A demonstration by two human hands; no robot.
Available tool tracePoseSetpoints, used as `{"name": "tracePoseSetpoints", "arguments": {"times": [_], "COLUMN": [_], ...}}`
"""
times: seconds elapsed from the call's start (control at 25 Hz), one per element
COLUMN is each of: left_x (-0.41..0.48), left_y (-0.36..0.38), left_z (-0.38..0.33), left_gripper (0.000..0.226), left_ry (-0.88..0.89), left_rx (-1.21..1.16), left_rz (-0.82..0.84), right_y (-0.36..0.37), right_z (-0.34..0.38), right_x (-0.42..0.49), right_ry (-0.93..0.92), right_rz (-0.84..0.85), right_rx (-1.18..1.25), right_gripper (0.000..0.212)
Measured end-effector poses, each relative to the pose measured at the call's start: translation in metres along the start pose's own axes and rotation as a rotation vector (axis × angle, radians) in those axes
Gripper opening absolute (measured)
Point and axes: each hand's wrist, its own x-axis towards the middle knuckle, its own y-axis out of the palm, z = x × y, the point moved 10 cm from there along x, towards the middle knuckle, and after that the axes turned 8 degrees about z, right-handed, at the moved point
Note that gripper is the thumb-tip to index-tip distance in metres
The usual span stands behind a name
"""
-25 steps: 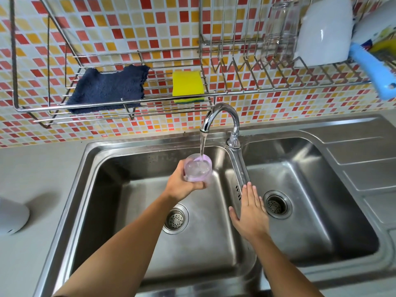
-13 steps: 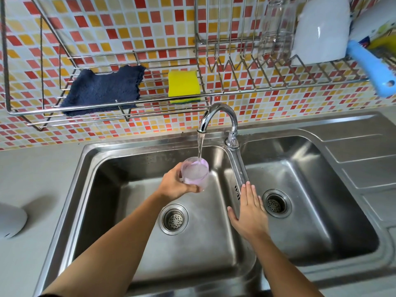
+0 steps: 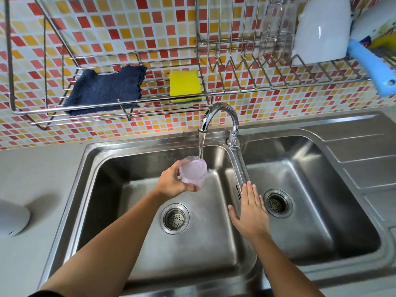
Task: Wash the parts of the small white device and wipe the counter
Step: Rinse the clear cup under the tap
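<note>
Your cup is pale lilac and see-through. The tiles before you make a mosaic of small red, orange, yellow and white squares. Your cloth is navy, your sponge yellow with a dark green underside. Your sink is silvery steel, the counter plain grey, the brush handle light blue.

I can read no text, brand or number anywhere. At two o'clock, the white plastic container on the wire rack carries blue-and-yellow print, too blurred and cropped to make out.
</note>
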Motion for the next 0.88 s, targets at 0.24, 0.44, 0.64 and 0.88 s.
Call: {"name": "tracePoseSetpoints", "arguments": {"times": [0.24, 0.44, 0.64, 0.88], "left_x": [0.0, -0.003, 0.001, -0.001], "left_y": [-0.012, -0.017, -0.017, -0.016], "left_z": [0.004, -0.001, -0.009, -0.018], "left_gripper": [0.078, 0.081, 0.077, 0.075], "left_ry": [-0.023, -0.027, -0.015, 0.008], "left_rx": [0.085, 0.131, 0.007, -0.018], "left_rz": [-0.016, -0.042, -0.055, -0.072], "right_y": [-0.037, -0.096, -0.103, -0.097], "right_z": [-0.018, -0.003, 0.047, 0.054], "right_x": [0.002, 0.054, 0.125, 0.146], "right_ry": [0.116, 0.012, -0.198, -0.193], "right_rz": [-0.241, -0.329, 0.05, 0.089], "right_rx": [0.495, 0.517, 0.183, 0.05], "right_gripper": [0.052, 0.037, 0.052, 0.019]}}
